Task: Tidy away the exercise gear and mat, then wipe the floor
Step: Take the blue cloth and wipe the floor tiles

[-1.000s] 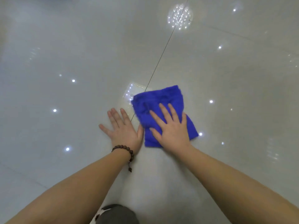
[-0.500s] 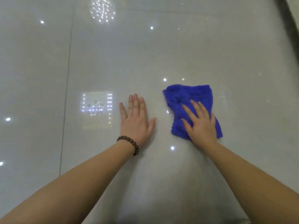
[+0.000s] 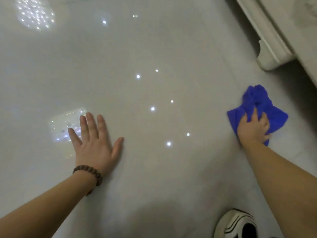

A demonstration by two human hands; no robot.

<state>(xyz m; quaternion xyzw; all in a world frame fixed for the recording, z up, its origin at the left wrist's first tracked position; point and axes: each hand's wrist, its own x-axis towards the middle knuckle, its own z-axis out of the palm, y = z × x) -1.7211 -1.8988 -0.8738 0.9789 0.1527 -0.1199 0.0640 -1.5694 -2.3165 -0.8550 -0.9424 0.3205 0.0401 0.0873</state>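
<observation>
1. Nearest the camera, at the lower right, a white sneaker with black stripes (image 3: 235,224) stands on the glossy pale tiled floor (image 3: 154,169), and both bare forearms reach forward from the bottom corners.
2. The left hand (image 3: 96,143) lies flat on the floor, palm down, fingers straight and spread, thumb out to the side. It holds nothing and seems to serve as a prop for the body. A brown beaded bracelet (image 3: 89,174) circles its wrist.
3. The right hand (image 3: 252,127) presses on a blue microfibre cloth (image 3: 262,107); its fingers curl into the fabric, which is bunched and wrinkled under and beyond them.
4. The cloth sits directly beneath the right hand and well apart from the left, so the right hand alone is placed to drive it. The crumpled cloth runs roughly away from the person, toward the upper right.
5. No mat or exercise gear is in sight, so the work is judged to be at the wiping stage. Most of the bare floor lies to the cloth's left, between the two hands.
6. Farther off to the right, the moulded foot of a pale furniture base (image 3: 271,54) stands near the cloth, limiting travel that way. Ceiling lights reflect as bright dots across the far tiles.
</observation>
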